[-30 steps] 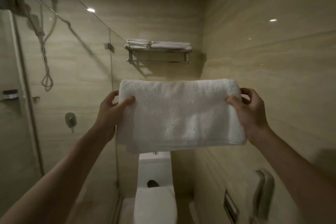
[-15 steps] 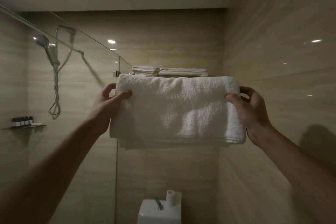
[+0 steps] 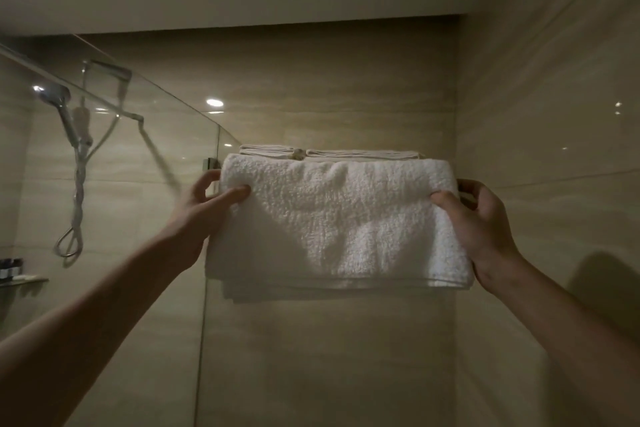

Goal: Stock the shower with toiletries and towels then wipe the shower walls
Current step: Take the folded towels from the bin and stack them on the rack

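Note:
A folded white towel (image 3: 341, 224) hangs between my two hands, held up in front of the back wall. My left hand (image 3: 201, 215) grips its left edge, thumb on the front. My right hand (image 3: 479, 222) grips its right edge in the same way. Just behind the towel's top edge lie folded white linens (image 3: 363, 153) on a wall rack; the rack itself is hidden by the towel. Small dark toiletry bottles (image 3: 10, 267) stand on a shelf inside the shower at the far left.
A glass shower panel (image 3: 145, 184) stands on the left, its edge close to my left hand. Behind it hang a shower head (image 3: 57, 97) and hose (image 3: 76, 204). A tiled wall (image 3: 554, 149) runs close along the right.
Both hands have lifted the towel from chest height above the toilet up to the level of the wall rack. The view has tilted up; the toilet has dropped out of view.

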Available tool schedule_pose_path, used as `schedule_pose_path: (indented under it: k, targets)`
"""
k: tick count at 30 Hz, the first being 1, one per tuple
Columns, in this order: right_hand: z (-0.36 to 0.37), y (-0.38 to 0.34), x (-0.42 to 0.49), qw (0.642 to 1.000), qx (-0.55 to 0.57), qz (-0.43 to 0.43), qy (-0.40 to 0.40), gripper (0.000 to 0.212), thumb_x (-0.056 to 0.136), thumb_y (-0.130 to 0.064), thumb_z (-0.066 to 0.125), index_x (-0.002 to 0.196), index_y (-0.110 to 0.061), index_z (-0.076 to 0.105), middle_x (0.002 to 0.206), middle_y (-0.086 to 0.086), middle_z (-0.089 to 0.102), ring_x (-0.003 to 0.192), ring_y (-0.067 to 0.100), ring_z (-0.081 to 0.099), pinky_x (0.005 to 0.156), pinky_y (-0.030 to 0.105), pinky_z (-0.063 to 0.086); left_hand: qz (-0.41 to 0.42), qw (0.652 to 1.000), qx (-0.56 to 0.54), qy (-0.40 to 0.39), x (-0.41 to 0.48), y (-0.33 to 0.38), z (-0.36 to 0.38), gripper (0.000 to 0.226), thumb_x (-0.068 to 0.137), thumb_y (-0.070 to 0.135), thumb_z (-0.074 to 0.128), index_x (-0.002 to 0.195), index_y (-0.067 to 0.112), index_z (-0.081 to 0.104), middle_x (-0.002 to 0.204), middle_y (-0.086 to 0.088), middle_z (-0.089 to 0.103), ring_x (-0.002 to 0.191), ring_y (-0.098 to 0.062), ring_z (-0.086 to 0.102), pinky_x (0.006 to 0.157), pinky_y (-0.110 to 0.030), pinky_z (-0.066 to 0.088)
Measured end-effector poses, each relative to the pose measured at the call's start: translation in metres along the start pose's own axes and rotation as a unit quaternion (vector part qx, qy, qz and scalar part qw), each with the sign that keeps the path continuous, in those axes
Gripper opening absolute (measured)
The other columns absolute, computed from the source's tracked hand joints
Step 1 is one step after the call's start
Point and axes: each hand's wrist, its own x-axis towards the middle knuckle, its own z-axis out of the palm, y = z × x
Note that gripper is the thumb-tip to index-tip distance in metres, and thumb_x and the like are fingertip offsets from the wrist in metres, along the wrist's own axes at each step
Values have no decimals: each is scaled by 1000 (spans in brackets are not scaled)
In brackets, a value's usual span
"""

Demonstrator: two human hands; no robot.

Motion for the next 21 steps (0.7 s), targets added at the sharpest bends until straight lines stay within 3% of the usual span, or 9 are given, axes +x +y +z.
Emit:
schedule_pose_path:
  k: [5,9,11,14,18,21]
  targets:
    - [30,31,55,1000,-8,-3,20,37,84,-29,75,118,-19,61,107,0,71,95,18,70,85,43,60,3,1000,17,2,74,-34,14,41,84,24,77,123,21,63,109,-9,70,92,-28,71,75,-45,63]
    - [47,46,107,998,-29,-16,46,39,79,-36,77,113,-23,64,103,-2,72,93,18,71,84,45,61,27,999,31,-7,133,-42,30,37,87,24,75,121,21,63,111,-7,65,95,-26,68,63,-33,63]
    - [52,47,137,997,-41,-28,54,39,80,-35,75,114,-20,64,102,-2,72,92,19,70,84,43,60,33,999,32,-11,163,-44,38,38,85,27,76,121,24,63,112,-9,67,96,-29,69,72,-41,63]
    - [56,47,184,995,-57,-57,53,39,82,-36,73,115,-17,65,102,-1,72,88,16,69,71,32,57,56,997,45,4,208,-44,59,31,86,30,77,113,30,62,106,-8,67,92,-27,69,81,-50,60]
    - [61,52,247,994,-54,-78,57,40,81,-39,72,115,-18,64,103,0,71,88,16,69,76,33,59,79,995,48,31,262,-38,94,46,85,34,77,127,30,57,109,-6,64,88,-23,68,63,-39,60]
    - [62,54,295,992,-56,-89,63,36,83,-36,71,112,-15,67,99,2,72,80,14,69,61,26,55,98,992,65,41,301,-34,120,51,87,36,75,133,30,54,112,-7,63,88,-23,68,56,-31,59]
